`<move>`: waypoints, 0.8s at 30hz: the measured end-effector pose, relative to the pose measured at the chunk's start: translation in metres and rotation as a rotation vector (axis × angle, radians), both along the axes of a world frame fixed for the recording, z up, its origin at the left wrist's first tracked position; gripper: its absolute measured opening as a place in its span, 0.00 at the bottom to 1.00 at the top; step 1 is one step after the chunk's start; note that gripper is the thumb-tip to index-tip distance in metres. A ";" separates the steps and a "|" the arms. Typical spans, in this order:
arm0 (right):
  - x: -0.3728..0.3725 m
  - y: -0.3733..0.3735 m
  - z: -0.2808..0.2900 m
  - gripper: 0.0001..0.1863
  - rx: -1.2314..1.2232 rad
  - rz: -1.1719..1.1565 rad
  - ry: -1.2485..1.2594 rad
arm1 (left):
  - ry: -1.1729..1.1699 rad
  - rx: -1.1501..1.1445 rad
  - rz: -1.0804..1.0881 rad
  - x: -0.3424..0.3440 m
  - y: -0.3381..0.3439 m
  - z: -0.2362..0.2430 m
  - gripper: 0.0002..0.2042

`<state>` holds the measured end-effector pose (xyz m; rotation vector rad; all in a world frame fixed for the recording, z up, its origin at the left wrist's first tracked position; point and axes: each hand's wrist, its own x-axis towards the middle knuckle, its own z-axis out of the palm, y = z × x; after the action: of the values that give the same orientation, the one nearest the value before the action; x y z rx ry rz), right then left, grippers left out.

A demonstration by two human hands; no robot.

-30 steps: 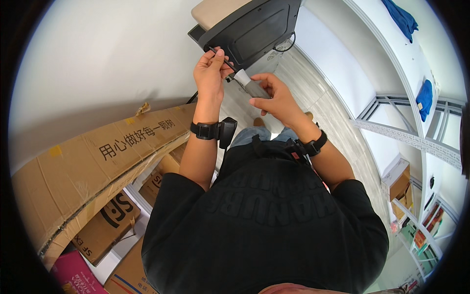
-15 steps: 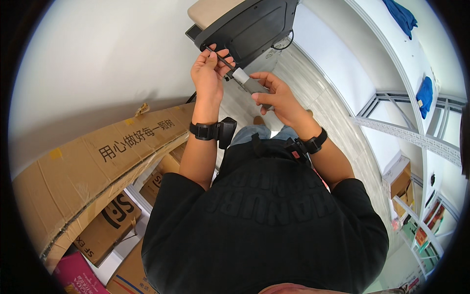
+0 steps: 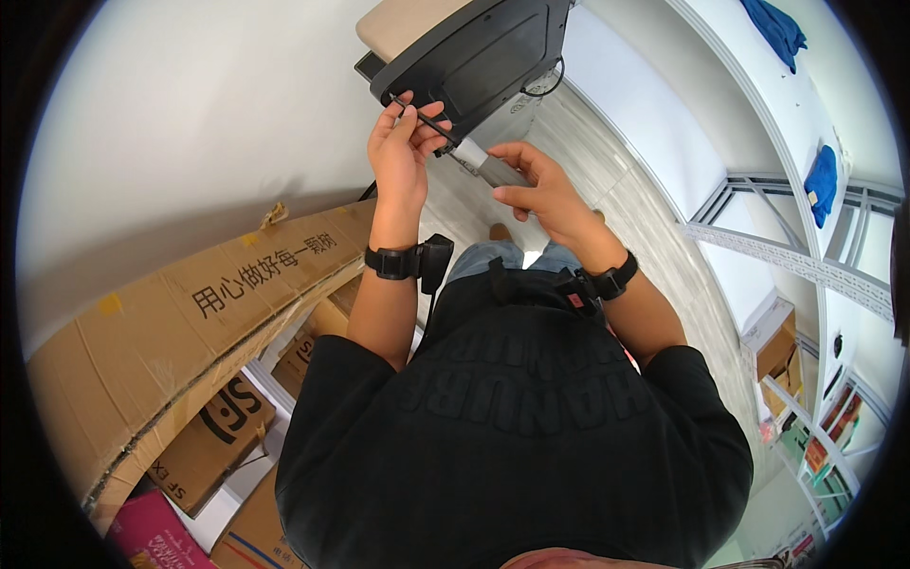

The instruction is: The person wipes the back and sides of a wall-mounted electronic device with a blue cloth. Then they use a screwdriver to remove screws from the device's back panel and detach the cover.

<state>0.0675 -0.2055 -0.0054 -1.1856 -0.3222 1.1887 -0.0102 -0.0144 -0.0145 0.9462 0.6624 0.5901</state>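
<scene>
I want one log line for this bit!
left hand: at black shaft | right hand: gripping grey handle | nearby: black panel

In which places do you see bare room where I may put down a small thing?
The grey floor looks bare between the right grip and the white panel. The long cardboard box has a mostly bare face between wall and cartons; whether it lies level is unclear. Crowded: near the black panel, with the left grip and grey-handled tool.
</scene>
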 end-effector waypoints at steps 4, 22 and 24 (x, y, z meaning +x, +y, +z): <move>0.012 -0.017 0.000 0.25 0.010 -0.003 0.041 | -0.046 -0.007 -0.040 0.001 -0.011 0.006 0.14; 0.159 -0.260 -0.012 0.24 0.037 -0.457 0.164 | 0.027 -0.063 -0.611 0.243 -0.201 -0.008 0.09; 0.177 -0.292 -0.007 0.23 0.076 -0.536 0.164 | -0.006 -0.054 -0.714 0.284 -0.230 -0.001 0.09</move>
<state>0.2448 -0.4980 -0.0125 -1.0144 0.0750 0.7876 0.2737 -0.2446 -0.0154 1.0481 0.2942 -0.0589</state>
